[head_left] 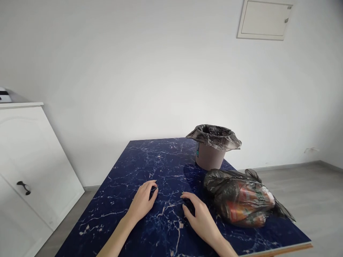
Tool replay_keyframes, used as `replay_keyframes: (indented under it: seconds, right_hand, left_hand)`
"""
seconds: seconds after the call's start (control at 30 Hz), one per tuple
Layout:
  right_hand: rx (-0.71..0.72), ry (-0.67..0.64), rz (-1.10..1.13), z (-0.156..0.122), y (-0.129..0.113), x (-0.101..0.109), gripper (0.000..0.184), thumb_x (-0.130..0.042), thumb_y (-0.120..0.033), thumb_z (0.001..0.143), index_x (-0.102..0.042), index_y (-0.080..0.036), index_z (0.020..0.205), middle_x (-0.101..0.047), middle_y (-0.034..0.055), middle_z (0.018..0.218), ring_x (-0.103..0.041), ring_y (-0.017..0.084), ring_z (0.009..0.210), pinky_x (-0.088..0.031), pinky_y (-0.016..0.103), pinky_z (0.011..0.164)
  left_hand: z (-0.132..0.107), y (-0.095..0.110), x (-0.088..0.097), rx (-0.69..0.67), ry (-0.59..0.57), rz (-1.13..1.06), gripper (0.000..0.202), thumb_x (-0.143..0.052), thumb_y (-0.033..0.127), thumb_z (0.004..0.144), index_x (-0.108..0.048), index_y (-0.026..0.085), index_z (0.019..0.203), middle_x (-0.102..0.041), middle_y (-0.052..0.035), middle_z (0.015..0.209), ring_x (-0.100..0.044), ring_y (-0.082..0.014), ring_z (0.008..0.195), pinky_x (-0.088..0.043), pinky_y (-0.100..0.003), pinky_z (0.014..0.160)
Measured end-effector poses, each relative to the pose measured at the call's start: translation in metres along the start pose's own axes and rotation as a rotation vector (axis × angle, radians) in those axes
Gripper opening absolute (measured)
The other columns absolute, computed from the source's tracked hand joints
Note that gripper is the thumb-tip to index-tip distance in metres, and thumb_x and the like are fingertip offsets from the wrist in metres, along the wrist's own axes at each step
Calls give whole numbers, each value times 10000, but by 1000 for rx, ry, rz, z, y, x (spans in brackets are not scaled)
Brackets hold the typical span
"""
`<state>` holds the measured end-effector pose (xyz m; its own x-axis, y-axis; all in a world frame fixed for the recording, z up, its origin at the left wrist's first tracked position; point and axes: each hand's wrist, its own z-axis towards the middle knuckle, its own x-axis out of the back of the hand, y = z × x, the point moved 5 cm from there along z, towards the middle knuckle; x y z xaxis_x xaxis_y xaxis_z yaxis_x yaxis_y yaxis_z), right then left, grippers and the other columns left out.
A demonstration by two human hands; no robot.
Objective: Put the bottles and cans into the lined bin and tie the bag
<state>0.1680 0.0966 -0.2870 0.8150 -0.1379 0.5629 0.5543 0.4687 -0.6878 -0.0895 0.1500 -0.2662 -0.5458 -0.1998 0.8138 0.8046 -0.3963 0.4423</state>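
Note:
My left hand (pixel 144 199) rests on the dark blue marbled table (pixel 160 164), fingers curved with a gap between thumb and forefinger. Nothing is in it. To its right, my right hand (pixel 198 216) lies on the same surface, also empty, its thumb and fingers apart. Just right of that hand sits a tied black plastic bag (pixel 241 198). Through its thin film show orange-red and white printed packages or cans; I cannot tell which. Behind the bag stands a brownish bin (pixel 210 157) with a black liner (pixel 214 137) folded over its rim.
A white cabinet (pixel 34 160) with a dark handle stands at the left. The table's right front edge (pixel 284 248) passes just beyond the bag. A pale wall (pixel 120 71) rises behind the table, with a panel door (pixel 264 19) high up. Grey floor (pixel 308 192) shows at the right.

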Motion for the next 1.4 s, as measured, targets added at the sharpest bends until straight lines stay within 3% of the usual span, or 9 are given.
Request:
replay_keyframes:
  seconds: [0.13,0.33,0.73,1.4]
  right_hand:
    - [9,-19,-193,-20,21,-19,476,-526,-367,1057,-627,-206,1494,-565,139,1613,-500,372,1520,-441,627,1242]
    - [61,-126,-348,-20,10,-17,541,-432,-409,1115,-561,-170,1583,-441,118,1689,-403,340,1580,-385,592,1288]
    - [58,-184,-336,-22,9,-13,538,-436,-436,1119,-559,-209,1591,-436,70,1693,-365,340,1597,-359,598,1300]
    - [74,-145,-283,-23,8,-10,497,-492,-396,1105,-588,-243,1567,-456,75,1687,-376,345,1595,-363,618,1293]
  left_hand:
    - [-2,-1,-4,1,-41,20,375,-486,510,1084,-655,276,1324,-588,-103,1603,-502,-373,1522,-461,-587,1210]
    - [-3,-1,-6,17,-78,39,457,-471,528,1091,-619,267,1435,-580,-123,1611,-498,-376,1528,-478,-578,1205]
    - [-3,-7,-12,24,-97,34,481,-489,539,1081,-622,288,1470,-589,-107,1605,-466,-370,1552,-458,-569,1221]
    - [-2,2,-13,13,-128,82,462,-449,505,1104,-612,273,1469,-533,-97,1655,-425,-353,1580,-441,-556,1246]
